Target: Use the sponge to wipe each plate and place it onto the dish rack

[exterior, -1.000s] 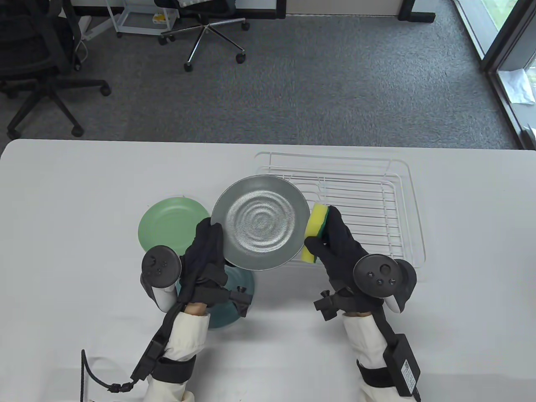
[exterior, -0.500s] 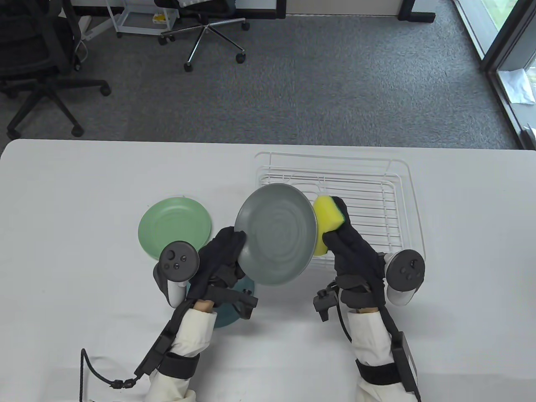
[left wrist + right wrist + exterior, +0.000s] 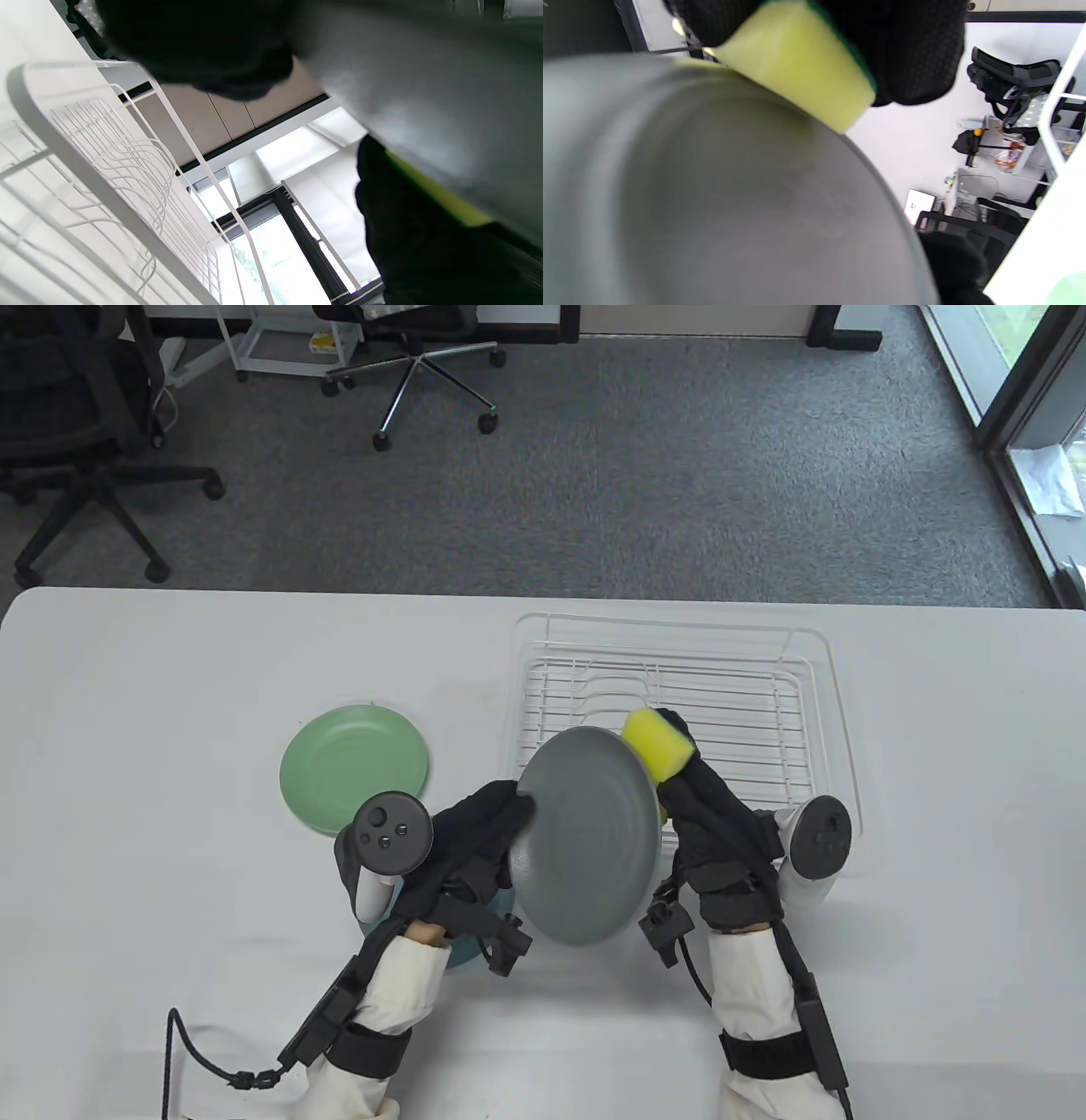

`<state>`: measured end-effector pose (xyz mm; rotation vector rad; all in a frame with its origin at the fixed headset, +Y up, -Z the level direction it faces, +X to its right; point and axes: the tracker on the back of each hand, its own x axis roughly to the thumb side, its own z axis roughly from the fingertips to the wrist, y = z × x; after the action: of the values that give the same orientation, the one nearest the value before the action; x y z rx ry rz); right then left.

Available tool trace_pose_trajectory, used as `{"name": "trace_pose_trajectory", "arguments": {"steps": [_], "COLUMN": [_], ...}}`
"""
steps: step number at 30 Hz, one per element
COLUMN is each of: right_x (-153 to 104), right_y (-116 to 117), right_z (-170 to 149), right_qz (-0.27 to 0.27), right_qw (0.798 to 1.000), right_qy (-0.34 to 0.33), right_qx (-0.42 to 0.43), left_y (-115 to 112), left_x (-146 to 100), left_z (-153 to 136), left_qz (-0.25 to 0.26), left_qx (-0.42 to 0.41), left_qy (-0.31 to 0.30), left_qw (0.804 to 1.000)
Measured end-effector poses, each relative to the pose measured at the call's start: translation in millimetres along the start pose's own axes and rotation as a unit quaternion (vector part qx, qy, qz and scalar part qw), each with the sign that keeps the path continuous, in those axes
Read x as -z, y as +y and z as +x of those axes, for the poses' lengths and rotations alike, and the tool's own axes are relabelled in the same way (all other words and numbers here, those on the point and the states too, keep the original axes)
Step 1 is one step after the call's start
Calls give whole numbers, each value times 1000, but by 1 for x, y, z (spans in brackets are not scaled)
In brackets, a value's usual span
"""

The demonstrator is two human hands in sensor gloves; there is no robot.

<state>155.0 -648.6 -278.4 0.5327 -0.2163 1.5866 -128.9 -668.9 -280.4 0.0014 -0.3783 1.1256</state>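
My left hand point(image 3: 484, 823) grips the left rim of a grey plate point(image 3: 590, 836), held tilted above the table's front. The plate fills the right wrist view point(image 3: 712, 203) and the left wrist view's upper right point(image 3: 445, 84). My right hand point(image 3: 704, 806) holds a yellow-and-green sponge point(image 3: 655, 742) against the plate's upper right edge; the sponge point(image 3: 797, 63) lies on the rim under my gloved fingers point(image 3: 903, 51). A light green plate point(image 3: 354, 768) lies flat on the table to the left. A teal plate point(image 3: 462, 937) sits mostly hidden under my left wrist.
The white wire dish rack point(image 3: 814, 678) stands at the right, holding no plates; its wires point(image 3: 106, 169) show in the left wrist view. Office chairs point(image 3: 76, 441) stand on the carpet beyond the table's far edge.
The grey plate has tipped from face-up to tilted and come toward me and right. My right hand has turned and brought the sponge onto the plate's upper right edge.
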Motion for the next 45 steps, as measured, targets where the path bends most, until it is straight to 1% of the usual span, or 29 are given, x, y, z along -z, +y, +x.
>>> {"name": "trace_pose_trajectory", "arguments": {"steps": [4, 7, 12, 14, 17, 20, 23, 27, 31, 34, 36, 37, 40, 43, 45], "right_x": [3, 5, 7, 7, 7, 7, 6, 6, 6, 6, 6, 6, 5, 5, 6], "right_y": [9, 19, 33, 37, 44, 50, 54, 56, 55, 55, 56, 58, 59, 54, 44], "right_z": [-11, -15, -22, -25, -25, -25, -23, -21, -20, -21, -26, -30, -34, -26, -11], "right_qz": [28, 63, 108, 112, 120, 123, 120, 113, 113, 121, 137, 146, 155, 154, 154], "right_qw": [999, 998, 993, 992, 992, 991, 991, 989, 990, 990, 988, 986, 981, 982, 984], "right_qy": [17, 25, 40, 46, 47, 46, 38, 30, 34, 39, 61, 76, 94, 94, 91], "right_qx": [10, 12, 21, 23, -14, -31, -47, -87, -76, -68, -21, 22, 74, 60, 19], "left_y": [-6, -8, -6, -5, -4, -2, -2, -2, 1, 9, 14, 18, 29, 37, 38], "left_x": [0, -1, -5, -6, -6, -7, -8, -9, -9, -10, -11, -11, -11, -12, -12], "left_z": [7, 13, 19, 18, 16, 12, 7, 1, -2, -3, -5, -7, -13, -17, -17], "left_qz": [-28, -51, -41, -29, 5, 35, 66, 80, 91, 113, 126, 137, 167, 187, 196], "left_qx": [1, -10, -36, -30, -34, -50, -85, -113, -129, -125, -125, -127, -117, -87, -69], "left_qy": [-15, -28, -37, -36, -31, -21, -5, 15, 22, 18, 21, 22, 26, 28, 25], "left_qw": [999, 998, 998, 998, 999, 998, 994, 990, 987, 986, 984, 982, 979, 978, 978]}}
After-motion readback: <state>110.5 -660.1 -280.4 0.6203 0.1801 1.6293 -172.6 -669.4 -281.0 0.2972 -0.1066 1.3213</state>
